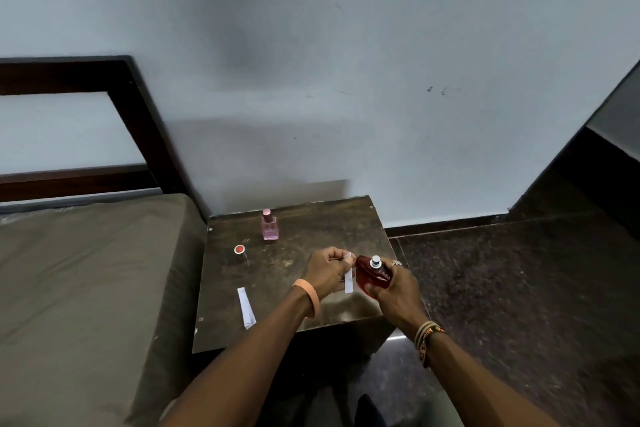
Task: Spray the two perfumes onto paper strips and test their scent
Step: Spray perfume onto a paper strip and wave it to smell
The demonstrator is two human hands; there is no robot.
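My right hand grips a red perfume bottle with its silver spray nozzle bare, over the small dark table. My left hand pinches the top of a white paper strip, which hangs just left of the red bottle. A second paper strip lies flat near the table's front left. A pink perfume bottle with its cap on stands at the back of the table. The red cap stands alone at the left.
A bed with a brown mattress and dark wooden headboard borders the table on the left. A pale wall stands right behind the table. Dark speckled floor spreads to the right.
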